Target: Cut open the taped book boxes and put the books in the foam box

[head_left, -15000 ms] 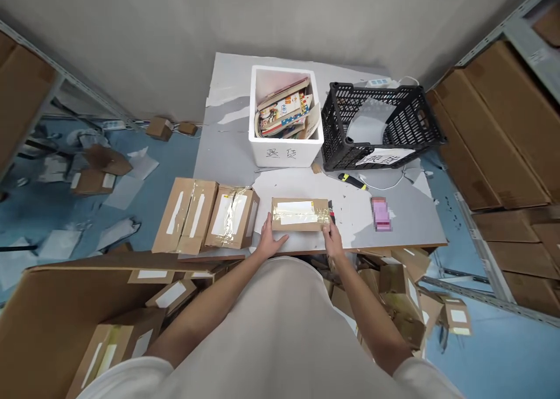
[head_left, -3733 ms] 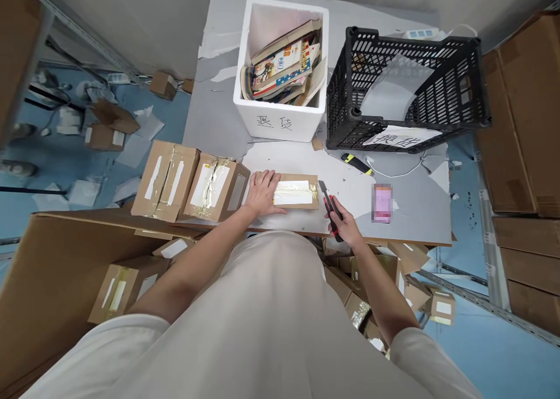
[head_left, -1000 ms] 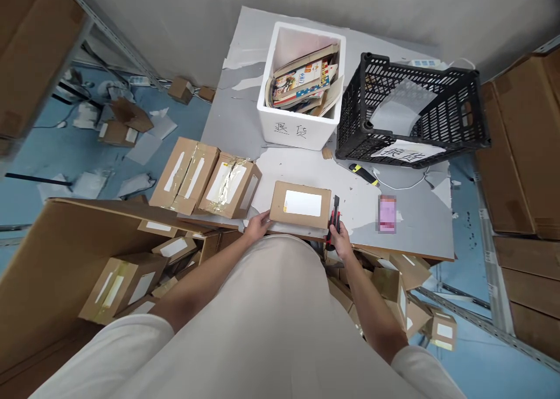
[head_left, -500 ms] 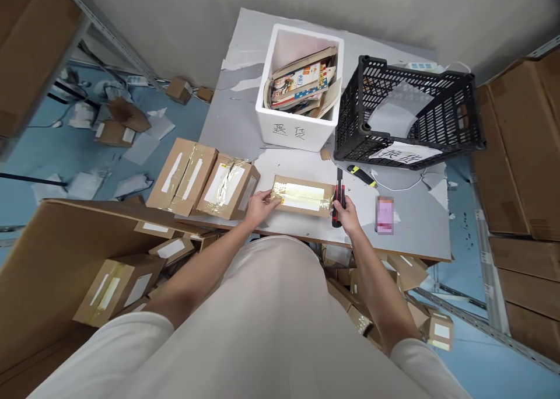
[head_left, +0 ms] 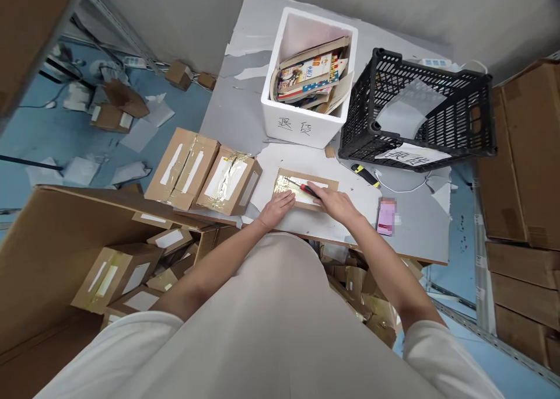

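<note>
A small taped cardboard box (head_left: pixel 330 186) with a white label lies on the table just in front of me. My left hand (head_left: pixel 278 207) holds its near left edge, fingers resting over the top and the thumb hard to see. In my right hand (head_left: pixel 336 203), closed around the handle, is a red and black utility knife (head_left: pixel 308 190). Its blade points left and lies over the clear tape on the box's top; whether it cuts in cannot be seen.
Two taped cartons (head_left: pixel 231 180) stand left of the box. Behind are a white foam box (head_left: pixel 306 128) of books and a black plastic crate (head_left: pixel 455 142). A yellow and black cutter (head_left: pixel 366 175) and a pink, blurred item (head_left: pixel 387 216) lie right. A large carton (head_left: pixel 87 212) holds parcels.
My right hand has moved from the box's right end to its top, turning the utility knife from upright to pointing left. My left hand has shifted right along the near edge.
</note>
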Tool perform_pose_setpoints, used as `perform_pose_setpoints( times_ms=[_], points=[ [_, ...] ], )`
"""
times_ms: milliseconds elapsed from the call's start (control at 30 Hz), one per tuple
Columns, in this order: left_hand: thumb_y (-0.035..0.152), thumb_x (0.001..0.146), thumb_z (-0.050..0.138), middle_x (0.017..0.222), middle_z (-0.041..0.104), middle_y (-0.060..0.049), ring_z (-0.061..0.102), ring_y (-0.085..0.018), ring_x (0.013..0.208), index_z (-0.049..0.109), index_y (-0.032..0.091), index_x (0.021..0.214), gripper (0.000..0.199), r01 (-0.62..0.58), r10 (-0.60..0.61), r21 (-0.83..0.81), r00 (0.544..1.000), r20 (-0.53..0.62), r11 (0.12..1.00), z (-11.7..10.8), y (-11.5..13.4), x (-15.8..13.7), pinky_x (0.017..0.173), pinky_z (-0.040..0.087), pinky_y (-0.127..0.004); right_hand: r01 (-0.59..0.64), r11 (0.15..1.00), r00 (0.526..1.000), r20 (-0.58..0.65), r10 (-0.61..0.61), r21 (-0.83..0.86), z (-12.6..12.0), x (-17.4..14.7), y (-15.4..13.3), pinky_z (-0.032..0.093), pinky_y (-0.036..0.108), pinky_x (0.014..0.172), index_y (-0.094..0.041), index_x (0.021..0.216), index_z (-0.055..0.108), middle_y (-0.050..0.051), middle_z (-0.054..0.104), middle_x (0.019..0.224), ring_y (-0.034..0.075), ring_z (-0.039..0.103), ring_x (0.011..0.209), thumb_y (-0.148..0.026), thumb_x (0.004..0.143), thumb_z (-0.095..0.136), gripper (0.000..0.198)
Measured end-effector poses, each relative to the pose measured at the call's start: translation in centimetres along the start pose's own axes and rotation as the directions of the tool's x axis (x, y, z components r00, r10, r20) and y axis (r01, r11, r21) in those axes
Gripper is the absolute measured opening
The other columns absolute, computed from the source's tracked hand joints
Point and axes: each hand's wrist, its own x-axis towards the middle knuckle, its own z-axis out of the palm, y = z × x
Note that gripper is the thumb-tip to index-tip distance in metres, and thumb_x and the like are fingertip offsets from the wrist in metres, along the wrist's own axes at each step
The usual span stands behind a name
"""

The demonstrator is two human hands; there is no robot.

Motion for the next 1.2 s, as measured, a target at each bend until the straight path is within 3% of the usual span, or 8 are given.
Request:
perform_pose_setpoints(
  times_ms=[67, 167, 467, 667, 800, 1067, 1200],
  points=[
    [0.029, 0.098, 0.035, 0.123, 0.064, -0.009, 0.046, -0.018, 0.131, 0.062, 0.018, 0.113, 0.033, -0.003, 0.003, -0.012, 1.000, 0.011, 1.000, -0.1, -0.2, 0.1, 0.111, 0.039, -0.045, 0.095, 0.983, 0.985, 0.160, -0.069, -0.156, -0.8, 1.5, -0.9, 0.042, 0.029, 0.072, -0.039, 0.148, 0.019, 0.008, 0.064, 0.111, 0.023, 0.064, 0.091, -0.033, 0.097, 0.037, 0.054],
    [0.029, 0.097, 0.038, 0.123, 0.064, -0.009, 0.046, -0.018, 0.131, 0.063, 0.018, 0.111, 0.031, 0.002, -0.002, -0.044, 1.000, 0.010, 0.999, -0.1, -0.2, 0.1, 0.111, 0.039, -0.045, 0.173, 0.939, 0.963, 0.252, -0.098, -0.298, -1.0, 3.2, -1.5, 0.041, 0.028, 0.071, -0.039, 0.150, 0.012, 0.009, 0.063, 0.109, 0.023, 0.065, 0.089, -0.033, 0.098, 0.036, 0.058],
    [0.032, 0.097, 0.039, 0.123, 0.064, -0.011, 0.050, -0.019, 0.127, 0.063, 0.019, 0.112, 0.032, 0.028, -0.027, -0.123, 1.000, 0.004, 0.992, 0.1, -0.5, 0.1, 0.110, 0.039, -0.048, 0.180, 0.886, 0.960, 0.271, -0.065, -0.427, -0.5, 4.0, -3.3, 0.043, 0.032, 0.070, -0.040, 0.150, 0.004, 0.014, 0.060, 0.113, 0.024, 0.066, 0.086, -0.016, 0.096, 0.025, 0.062],
    [0.031, 0.098, 0.037, 0.120, 0.066, -0.010, 0.052, -0.019, 0.125, 0.064, 0.018, 0.109, 0.033, 0.007, -0.005, -0.047, 1.000, 0.023, 0.999, -0.1, -0.4, 0.0, 0.107, 0.043, -0.045, 0.168, 0.873, 0.958, 0.285, -0.035, -0.458, -0.3, 2.7, -1.9, 0.044, 0.033, 0.067, -0.038, 0.150, 0.006, 0.014, 0.062, 0.107, 0.026, 0.067, 0.083, -0.011, 0.093, 0.026, 0.067],
    [0.032, 0.097, 0.040, 0.118, 0.067, -0.011, 0.052, -0.020, 0.125, 0.065, 0.019, 0.108, 0.031, 0.052, -0.050, -0.089, 0.999, 0.020, 0.995, 0.0, -0.3, 0.0, 0.107, 0.042, -0.047, 0.138, 0.895, 0.957, 0.290, -0.011, -0.423, -0.9, 0.6, 0.2, 0.044, 0.033, 0.067, -0.039, 0.149, 0.016, 0.014, 0.064, 0.107, 0.024, 0.068, 0.080, -0.009, 0.092, 0.029, 0.066],
    [0.031, 0.096, 0.040, 0.119, 0.066, -0.010, 0.052, -0.021, 0.125, 0.064, 0.020, 0.109, 0.030, 0.077, -0.075, -0.025, 0.995, 0.060, 0.997, 0.1, -0.7, 0.5, 0.108, 0.041, -0.048, -0.114, 0.914, 0.972, 0.145, 0.183, -0.389, -1.8, -8.0, 7.0, 0.043, 0.034, 0.064, -0.044, 0.145, 0.027, 0.010, 0.064, 0.086, 0.020, 0.064, 0.062, -0.009, 0.088, 0.035, 0.067],
    [0.032, 0.095, 0.039, 0.119, 0.066, -0.011, 0.054, -0.023, 0.122, 0.064, 0.020, 0.108, 0.031, 0.083, -0.084, 0.028, 0.995, 0.058, 0.996, -0.7, 0.2, 0.8, 0.105, 0.043, -0.046, -0.213, 0.971, 0.977, 0.001, 0.214, -0.109, -0.7, -10.9, 9.1, 0.045, 0.033, 0.062, -0.042, 0.142, 0.037, 0.008, 0.066, 0.088, 0.019, 0.061, 0.063, -0.024, 0.090, 0.043, 0.055]
  ],
)
